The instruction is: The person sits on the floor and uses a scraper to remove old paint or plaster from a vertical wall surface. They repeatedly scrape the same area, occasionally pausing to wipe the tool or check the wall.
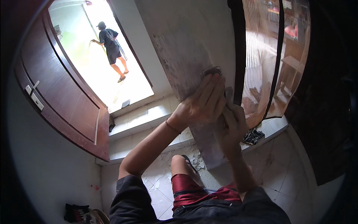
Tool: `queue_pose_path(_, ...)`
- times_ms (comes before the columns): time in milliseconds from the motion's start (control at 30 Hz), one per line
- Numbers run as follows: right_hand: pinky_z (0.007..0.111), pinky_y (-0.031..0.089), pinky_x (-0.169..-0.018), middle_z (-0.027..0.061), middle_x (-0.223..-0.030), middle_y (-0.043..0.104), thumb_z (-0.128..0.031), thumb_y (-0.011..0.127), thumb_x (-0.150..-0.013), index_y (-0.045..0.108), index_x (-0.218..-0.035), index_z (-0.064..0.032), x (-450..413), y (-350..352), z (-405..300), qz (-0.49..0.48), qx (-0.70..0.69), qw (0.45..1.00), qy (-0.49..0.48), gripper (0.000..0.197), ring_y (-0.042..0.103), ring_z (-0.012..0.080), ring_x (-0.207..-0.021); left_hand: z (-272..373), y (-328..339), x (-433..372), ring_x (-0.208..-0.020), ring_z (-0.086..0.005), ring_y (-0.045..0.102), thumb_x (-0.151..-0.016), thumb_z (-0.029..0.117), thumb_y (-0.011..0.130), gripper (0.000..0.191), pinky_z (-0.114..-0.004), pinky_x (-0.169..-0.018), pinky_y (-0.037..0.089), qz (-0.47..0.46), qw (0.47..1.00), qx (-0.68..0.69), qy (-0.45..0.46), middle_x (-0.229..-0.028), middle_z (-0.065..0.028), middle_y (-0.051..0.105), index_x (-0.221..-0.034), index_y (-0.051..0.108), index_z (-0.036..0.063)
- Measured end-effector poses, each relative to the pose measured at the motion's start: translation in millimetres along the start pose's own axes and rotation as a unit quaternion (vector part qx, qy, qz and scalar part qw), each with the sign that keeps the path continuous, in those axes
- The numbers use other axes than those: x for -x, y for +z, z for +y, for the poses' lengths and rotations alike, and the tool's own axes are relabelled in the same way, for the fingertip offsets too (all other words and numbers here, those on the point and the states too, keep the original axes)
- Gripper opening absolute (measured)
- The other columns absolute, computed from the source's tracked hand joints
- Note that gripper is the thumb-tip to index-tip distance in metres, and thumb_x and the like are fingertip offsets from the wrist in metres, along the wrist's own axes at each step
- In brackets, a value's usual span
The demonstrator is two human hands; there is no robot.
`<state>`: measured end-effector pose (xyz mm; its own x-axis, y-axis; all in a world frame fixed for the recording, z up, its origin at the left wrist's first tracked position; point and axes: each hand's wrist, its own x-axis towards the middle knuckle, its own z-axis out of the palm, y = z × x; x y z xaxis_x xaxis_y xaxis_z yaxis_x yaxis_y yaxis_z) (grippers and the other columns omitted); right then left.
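Note:
A narrow wall end (193,56) with worn, patchy grey and white paint stands before me. My left hand (208,98) lies against its face, fingers together and stretched upward over a dark, flat piece (212,70) that looks like sandpaper. Just right of it and slightly lower, my right hand (232,123) is raised at the wall's edge with bent fingers. A small dark grey patch or piece (229,92) shows above its fingers; whether that hand holds it I cannot tell.
A brown wooden door (64,92) stands open at left. Beyond the doorway is another person (109,42). Tiled steps (139,123) cross behind the wall end. A striped sheer curtain (260,56) hangs right, above a crumpled cloth (253,136). Paint flakes (197,156) litter the floor.

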<state>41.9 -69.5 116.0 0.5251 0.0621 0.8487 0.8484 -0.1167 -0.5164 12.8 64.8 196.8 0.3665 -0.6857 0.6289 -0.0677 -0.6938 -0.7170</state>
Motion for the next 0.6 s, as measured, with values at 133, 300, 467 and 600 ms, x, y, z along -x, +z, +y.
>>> queue_pose_path(133,0.034,0.054,-0.071,0.0160,-0.109,0.068,0.007,0.067,-0.081,0.071,-0.112,0.0012,-0.9,1.8,-0.3,0.041,0.015,0.996,-0.077,0.032,0.068,0.0272,-0.084,-1.3,-4.0,0.6,-0.111,-0.0334,0.067,-0.086,0.009,0.061,0.018,-0.042,-0.097,0.057,0.030,0.999,-0.006,0.022,-0.119,-0.0206,0.068,-0.094,0.068,-0.0047)
queue_pose_path(300,0.035,0.054,-0.071,0.0157,-0.109,0.068,0.007,0.067,-0.082,0.070,-0.111,0.0012,-6.0,1.2,-3.4,0.031,0.017,0.999,-0.033,0.031,0.068,0.0274,-0.085,-3.1,-4.9,-0.3,-0.112,-0.0335,0.067,-0.085,0.008,0.062,0.017,-0.043,-0.098,0.056,-0.022,1.000,0.001,-0.005,-0.119,-0.0207,0.068,-0.095,0.068,-0.0040)
queue_pose_path(467,0.035,0.054,-0.071,0.0157,-0.110,0.068,0.008,0.067,-0.081,0.071,-0.112,0.0010,-7.0,-1.4,-8.0,0.028,0.020,0.998,-0.048,0.032,0.068,0.0276,-0.089,-6.8,-3.5,-1.1,-0.113,-0.0333,0.067,-0.084,0.009,0.063,0.016,-0.044,-0.097,0.057,0.001,1.000,0.014,0.009,-0.118,-0.0214,0.068,-0.093,0.068,-0.0037)
queue_pose_path(600,0.038,0.056,-0.077,0.0174,-0.111,0.066,-0.003,0.067,-0.086,0.070,-0.115,0.0007,-7.9,-1.5,-6.6,0.031,0.010,0.997,-0.069,0.029,0.068,0.0320,-0.089,-9.4,-5.1,-5.4,-0.113,-0.0329,0.067,-0.081,0.008,0.064,0.017,-0.044,-0.096,0.058,0.000,1.000,0.001,-0.001,-0.115,-0.0211,0.069,-0.093,0.068,-0.0038)
